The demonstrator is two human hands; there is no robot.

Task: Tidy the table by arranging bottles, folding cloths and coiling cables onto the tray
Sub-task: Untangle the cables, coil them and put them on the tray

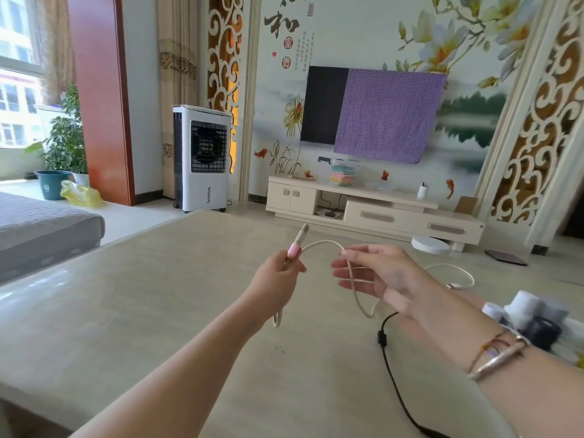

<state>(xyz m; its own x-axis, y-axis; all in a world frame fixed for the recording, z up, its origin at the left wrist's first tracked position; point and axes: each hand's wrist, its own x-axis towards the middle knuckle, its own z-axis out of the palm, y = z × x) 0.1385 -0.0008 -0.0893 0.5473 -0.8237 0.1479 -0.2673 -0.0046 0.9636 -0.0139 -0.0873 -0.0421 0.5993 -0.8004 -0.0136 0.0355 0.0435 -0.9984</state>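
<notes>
The braided cable (354, 279), pale gold with a pink collar near its plug, hangs in the air above the middle of the beige table (126, 311). Our left hand (278, 276) grips it just below the pink collar, fingers curled round it, so the plug sticks up and away from us. From there the cable arches to the right, passes our right hand (376, 276) and droops in a low loop towards the tabletop. A second loop hangs below the left fist.

The right hand's fingers are straight and loosely spread, pointing left. The cable runs across them near the fingertips; we cannot tell whether the thumb pinches it or it merely rests there.

On the table to the right lie a black cable (392, 361), trailing towards the near edge, and a white cable (458, 273) farther off. At the far right edge sit blurred white and dark items; we cannot make out a tray among them.

We judge that coiling is under way. To do it well, we would hold the left grip steady as the anchor, let the right hand gather even loops of matching size into the left fist, and follow the cable's natural curl instead of forcing a twist. The loose tail should be guided, not flung.
</notes>
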